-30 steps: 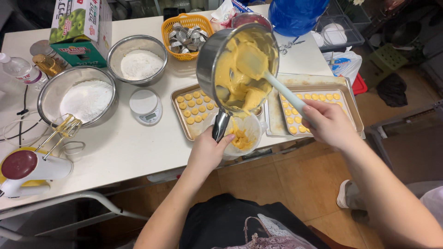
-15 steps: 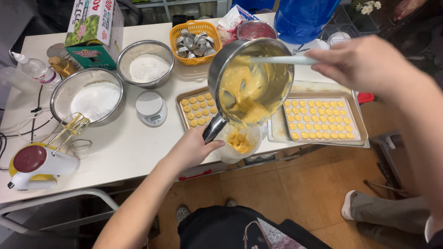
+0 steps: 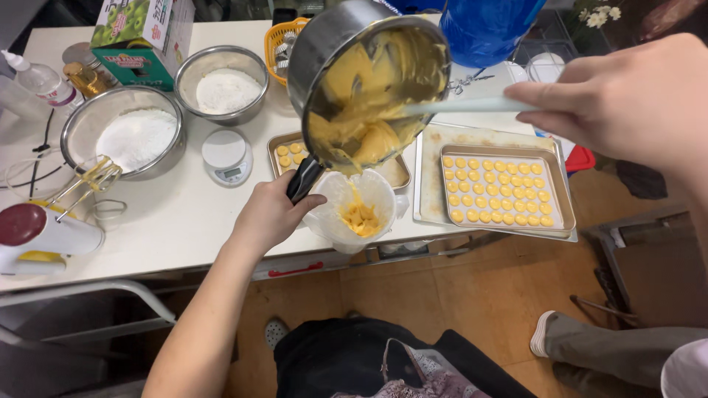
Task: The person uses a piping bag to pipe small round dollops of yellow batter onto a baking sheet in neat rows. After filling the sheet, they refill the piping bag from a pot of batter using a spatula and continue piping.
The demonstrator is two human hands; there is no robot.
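The left hand (image 3: pixel 271 214) grips the tilted saucepan (image 3: pixel 369 81) by its handle above the piping bag (image 3: pixel 358 210), while the right hand (image 3: pixel 627 103) pinches the spatula (image 3: pixel 464 105) inside the pan.

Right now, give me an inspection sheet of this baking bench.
Surface: white table, crowded.
Job's things: tilted saucepan of yellow batter above a plastic-lined cup; spatula inside the pan.
Clutter: two bowls of white powder, scale, hand mixer, trays of piped dots.
Hands: left hand grips the pan handle; right hand holds the spatula.
Cables: mixer cord.
Surroundings: another person's shoe.
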